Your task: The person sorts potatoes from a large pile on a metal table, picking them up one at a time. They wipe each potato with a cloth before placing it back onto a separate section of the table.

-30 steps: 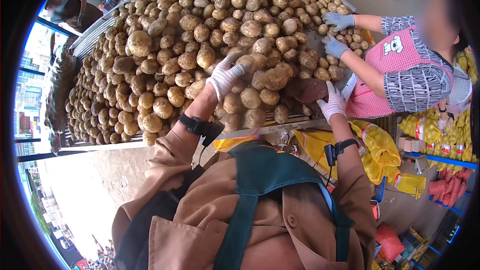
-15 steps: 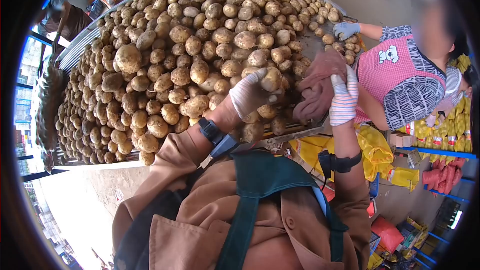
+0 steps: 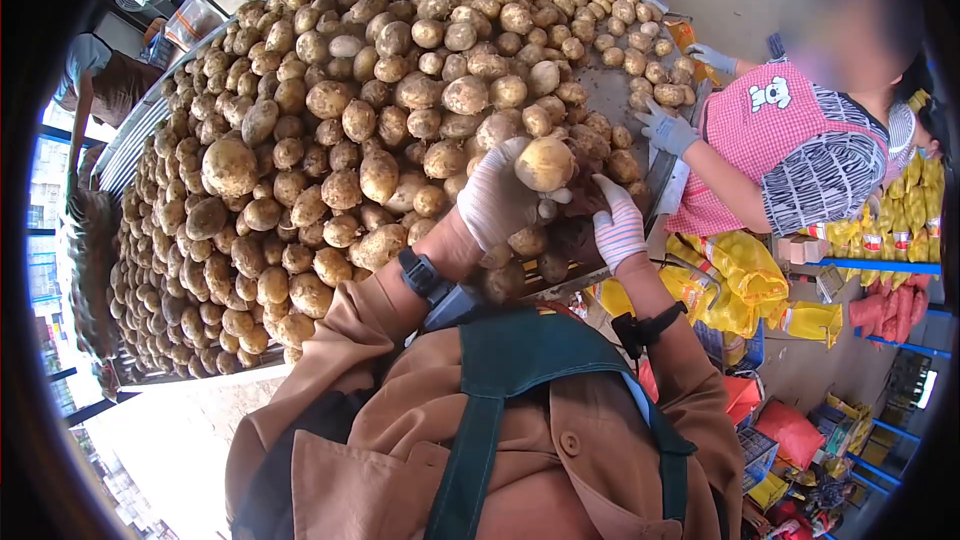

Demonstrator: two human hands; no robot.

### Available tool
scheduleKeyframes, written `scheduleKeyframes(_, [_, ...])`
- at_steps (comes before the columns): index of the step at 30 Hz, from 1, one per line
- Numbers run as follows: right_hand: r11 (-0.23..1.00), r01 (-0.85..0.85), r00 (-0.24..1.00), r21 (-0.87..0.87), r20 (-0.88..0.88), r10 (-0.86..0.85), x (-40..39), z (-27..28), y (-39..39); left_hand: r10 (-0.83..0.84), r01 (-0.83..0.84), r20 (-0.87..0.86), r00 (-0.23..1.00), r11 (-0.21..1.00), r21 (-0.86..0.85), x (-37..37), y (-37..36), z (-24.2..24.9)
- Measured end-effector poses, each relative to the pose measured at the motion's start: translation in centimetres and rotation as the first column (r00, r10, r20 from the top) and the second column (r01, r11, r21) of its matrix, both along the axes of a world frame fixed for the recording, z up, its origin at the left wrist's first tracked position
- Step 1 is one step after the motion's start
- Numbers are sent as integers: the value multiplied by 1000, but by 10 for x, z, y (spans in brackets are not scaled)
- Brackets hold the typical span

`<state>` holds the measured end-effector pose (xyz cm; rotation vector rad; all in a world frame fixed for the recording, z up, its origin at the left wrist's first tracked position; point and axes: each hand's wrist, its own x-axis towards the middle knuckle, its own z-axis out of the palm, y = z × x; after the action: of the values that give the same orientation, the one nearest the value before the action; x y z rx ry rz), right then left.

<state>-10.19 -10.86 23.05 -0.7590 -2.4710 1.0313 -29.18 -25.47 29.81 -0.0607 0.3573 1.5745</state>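
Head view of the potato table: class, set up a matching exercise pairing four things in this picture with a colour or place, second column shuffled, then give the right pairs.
Column one:
1. potato in the left hand
2. co-worker's apron
3. mesh bags
4. wristband

Column two:
A. yellow, below the table edge
B. black, on the left wrist
C. pink check with a bear
D. raised above the pile, beside the right hand

Pairs: 1-D, 2-C, 3-A, 4-B

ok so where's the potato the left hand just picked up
In the head view the potato sits right of centre, gripped in the gloved left hand above the near edge of the potato pile, with the right hand just beside it.
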Motion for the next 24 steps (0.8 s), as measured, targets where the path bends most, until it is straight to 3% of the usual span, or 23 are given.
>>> scheduleKeyframes(1, [923, 105, 976, -369, -141, -167, -14, 14, -1, 19, -19, 34, 999, 1000, -2, -2, 1, 5])
scheduleKeyframes(2, [860, 200, 951, -470, -120, -286, -9, 39, -4, 38, -38, 68, 997, 999, -3, -4, 2, 6])
scheduleKeyframes(4, [976, 171, 946, -136, -256, -201, -19, 63, -4, 36, -37, 46, 998, 999, 27, -5, 6, -20])
scheduleKeyframes(6, [982, 37, 946, 183, -323, 25, -31, 98, -23, 12, -12, -9, 1000, 1000, 17, -2, 13, -45])
scheduleKeyframes(7, [948, -41, 950, 316, -281, 135, -36, 97, -31, -18, 8, 394, 919, 1000, 25, 0, 14, -35])
scheduleKeyframes(8, [906, -116, 965, 407, -169, 200, -38, 88, -37, -44, 23, 729, 683, 999, 39, 0, 15, -24])
scheduleKeyframes(9, [887, -111, 968, 449, -154, 199, -34, 74, -38, -41, 19, 703, 710, 999, 39, 2, 13, -23])
scheduleKeyframes(10, [865, -110, 969, 490, -139, 202, -30, 60, -39, -37, 15, 677, 735, 999, 39, 4, 11, -21])
scheduleKeyframes(11, [864, -115, 978, 490, -98, 186, -25, 51, -36, 7, -17, 253, 968, 999, 41, 6, 9, -31])
scheduleKeyframes(14, [975, -59, 998, 214, 29, 54, -7, 22, -23, 42, -43, 9, 999, 998, 35, 1, -12, -30])
scheduleKeyframes(16, [997, 49, 991, -63, -123, -56, 1, 22, -16, 81, -66, -188, 979, 994, 84, 2, -18, -9])
scheduleKeyframes(18, [978, 145, 977, -153, -136, -166, 2, 44, -11, 105, -77, -277, 955, 991, 111, 4, -20, -1])
scheduleKeyframes(20, [993, 113, 959, 9, -264, -107, -3, 75, -15, 106, -81, -389, 915, 994, 78, 3, -19, -9])
scheduleKeyframes(23, [937, 49, 945, 346, -319, 68, -13, 112, -30, 73, -96, -398, 915, 995, -39, 8, -15, 0])
scheduleKeyframes(24, [939, 31, 930, 342, -354, 98, -17, 110, -35, 90, -137, -630, 771, 990, -27, 10, -12, -1])
